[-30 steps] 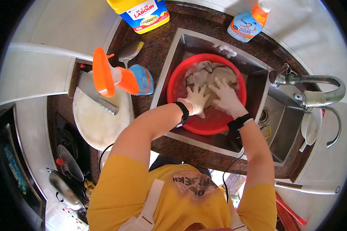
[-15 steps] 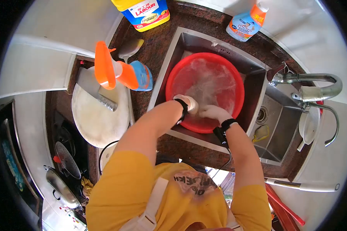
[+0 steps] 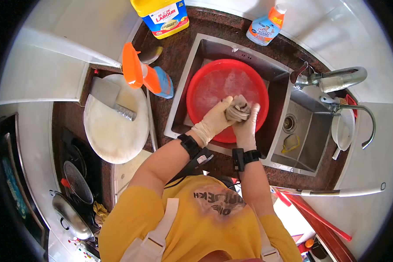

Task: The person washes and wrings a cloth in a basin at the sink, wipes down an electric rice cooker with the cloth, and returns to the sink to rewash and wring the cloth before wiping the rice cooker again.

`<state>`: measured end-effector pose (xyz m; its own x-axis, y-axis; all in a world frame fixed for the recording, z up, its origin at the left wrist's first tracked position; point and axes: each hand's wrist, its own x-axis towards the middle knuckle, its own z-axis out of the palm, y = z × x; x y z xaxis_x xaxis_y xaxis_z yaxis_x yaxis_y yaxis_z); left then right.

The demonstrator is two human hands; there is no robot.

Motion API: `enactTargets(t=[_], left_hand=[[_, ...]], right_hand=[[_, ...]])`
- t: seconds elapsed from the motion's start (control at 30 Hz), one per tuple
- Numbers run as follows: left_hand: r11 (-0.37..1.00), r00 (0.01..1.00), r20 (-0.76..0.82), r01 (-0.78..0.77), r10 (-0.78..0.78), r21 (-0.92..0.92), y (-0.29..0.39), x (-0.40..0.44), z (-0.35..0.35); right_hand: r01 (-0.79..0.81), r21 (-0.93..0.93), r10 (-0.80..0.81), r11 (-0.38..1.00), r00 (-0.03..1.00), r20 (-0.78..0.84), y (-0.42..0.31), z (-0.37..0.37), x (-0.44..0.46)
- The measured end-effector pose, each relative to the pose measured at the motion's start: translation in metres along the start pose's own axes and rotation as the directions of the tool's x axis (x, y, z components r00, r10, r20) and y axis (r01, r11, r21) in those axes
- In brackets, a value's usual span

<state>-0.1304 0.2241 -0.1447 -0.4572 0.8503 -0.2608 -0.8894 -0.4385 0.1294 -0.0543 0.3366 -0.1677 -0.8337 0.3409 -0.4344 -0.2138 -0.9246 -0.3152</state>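
A bunched, wet-looking grey cloth (image 3: 238, 110) is squeezed between my two hands above the near part of the red basin (image 3: 227, 62). My left hand (image 3: 216, 120), in a pale thin glove, closes on the cloth from the left. From the right, my right hand (image 3: 247, 127), gloved the same way, presses it with the fingers wrapped round. Cloudy, foamy water (image 3: 220, 85) lies in the basin, which sits inside the left bowl of the steel sink (image 3: 185, 89).
To the right are the second sink bowl (image 3: 308, 144), a yellow-edged pad (image 3: 291, 143) and the faucet (image 3: 343, 78). A cleaver (image 3: 107, 94) rests on a round cutting board (image 3: 115, 131). An orange-topped spray bottle (image 3: 150, 81), yellow jug (image 3: 163, 19) and blue bottle (image 3: 264, 29) stand around the sink.
Both hands have come up out of the basin water with the grey cloth bunched between them. The water is calmer, and the view has shifted slightly.
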Motion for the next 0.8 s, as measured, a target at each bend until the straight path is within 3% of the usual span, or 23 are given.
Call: enactTargets(t=[0.03,0.1,0.17,0.2,0.23,0.3,0.33,0.37,0.4,0.43,0.47,0.5,0.57,0.63,0.67,0.7,0.77,0.8], left_hand=[[0.979,0.972,-0.199,-0.084,0.122,0.186,-0.007,0.001,-0.004],[0.959,0.962,-0.203,-0.130,0.184,0.254,-0.011,-0.004,0.004],[0.985,0.870,-0.470,0.172,-0.151,0.002,-0.006,-0.008,0.006],[0.979,0.946,-0.253,0.205,-0.204,-0.021,-0.012,-0.004,-0.002],[0.977,0.942,-0.261,0.210,-0.213,-0.039,-0.013,0.003,-0.003],[0.901,0.951,-0.136,0.207,-0.276,-0.380,-0.011,0.015,-0.002],[0.830,0.951,0.139,0.310,-0.278,-0.463,-0.012,0.017,-0.017],[0.826,0.952,0.135,0.306,-0.275,-0.473,-0.014,0.013,-0.012],[0.921,0.968,0.046,0.251,-0.249,-0.298,-0.014,0.007,0.005],[0.974,0.978,-0.037,0.201,-0.206,-0.106,-0.012,0.000,0.025],[0.973,0.973,-0.017,0.228,-0.229,-0.036,-0.004,-0.011,0.043],[0.973,0.974,-0.014,0.226,-0.227,-0.041,0.003,-0.019,0.055],[0.968,0.949,0.200,0.224,-0.243,0.113,0.013,-0.027,0.066],[0.954,0.954,0.106,0.266,-0.281,0.138,0.018,-0.024,0.054],[0.929,0.931,0.156,0.291,-0.330,0.228,0.024,-0.022,0.052],[0.896,0.903,0.198,0.311,-0.382,0.316,0.026,-0.023,0.051],[0.901,0.913,0.161,0.318,-0.375,0.294,0.024,-0.021,0.045],[0.874,0.888,0.149,0.376,-0.435,0.307,0.022,-0.019,0.037]], right_hand=[[-0.002,-0.006,0.002,1.000,1.000,-0.004,-0.002,0.006,-0.001],[0.180,-0.375,-0.184,0.910,0.983,0.026,-0.008,0.030,-0.008],[0.170,-0.306,-0.167,0.937,0.985,0.036,-0.008,0.042,-0.006],[0.160,-0.422,-0.171,0.893,0.985,0.013,-0.008,0.056,-0.012],[0.148,-0.531,-0.178,0.834,0.984,-0.005,-0.008,0.066,-0.015],[0.141,-0.620,-0.166,0.772,0.986,0.017,-0.009,0.070,-0.021],[0.139,-0.712,-0.158,0.688,0.987,0.040,-0.012,0.075,-0.023],[0.138,-0.794,-0.143,0.592,0.988,0.064,-0.016,0.082,-0.026],[0.100,-0.877,-0.104,0.469,0.993,0.057,-0.023,0.089,-0.028],[0.092,-0.880,-0.100,0.465,0.994,0.051,-0.030,0.092,-0.028],[0.381,-0.924,-0.127,0.002,0.917,0.378,-0.038,0.095,-0.025],[0.583,-0.679,0.007,-0.446,0.760,0.649,-0.045,0.097,-0.023],[0.589,-0.704,0.025,-0.397,0.774,0.633,-0.052,0.104,-0.022],[0.353,-0.934,0.078,0.064,0.931,0.357,-0.055,0.110,-0.028],[0.294,-0.942,0.199,0.160,0.926,0.322,-0.057,0.106,-0.027],[0.294,-0.942,0.211,0.163,0.922,0.324,-0.056,0.102,-0.028],[-0.019,-0.889,0.378,0.458,0.909,0.175,-0.055,0.098,-0.032],[0.028,-0.874,0.384,0.485,0.891,0.242,-0.053,0.098,-0.034]])
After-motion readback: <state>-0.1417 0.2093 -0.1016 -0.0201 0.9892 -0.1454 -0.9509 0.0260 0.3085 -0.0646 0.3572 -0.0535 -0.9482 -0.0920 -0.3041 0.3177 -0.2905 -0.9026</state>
